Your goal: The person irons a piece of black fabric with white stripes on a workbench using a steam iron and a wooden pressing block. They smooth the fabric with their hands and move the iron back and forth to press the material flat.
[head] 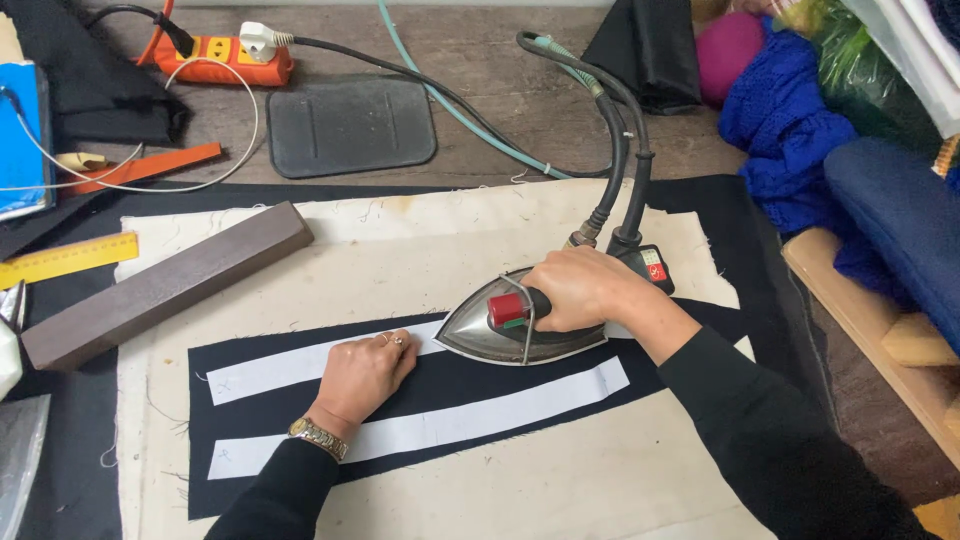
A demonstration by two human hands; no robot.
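Observation:
My right hand [580,288] grips the handle of a steam iron [500,325] that rests on the upper of two white strips [290,366] laid on a black fabric piece [470,385]. The iron's tip points left, close to my left hand [365,372], which lies flat with fingers together, pressing down the upper strip and black fabric. The lower white strip [450,420] runs parallel below. Everything lies on a cream pressing cloth [450,230]. A gold watch sits on my left wrist.
A long dark wooden block [165,285] lies at the left on the cloth. Behind are a grey rubber iron rest [350,125], an orange power strip [225,58], the iron's black hoses [625,150], a yellow ruler [65,258] and blue knitwear [790,120] at right.

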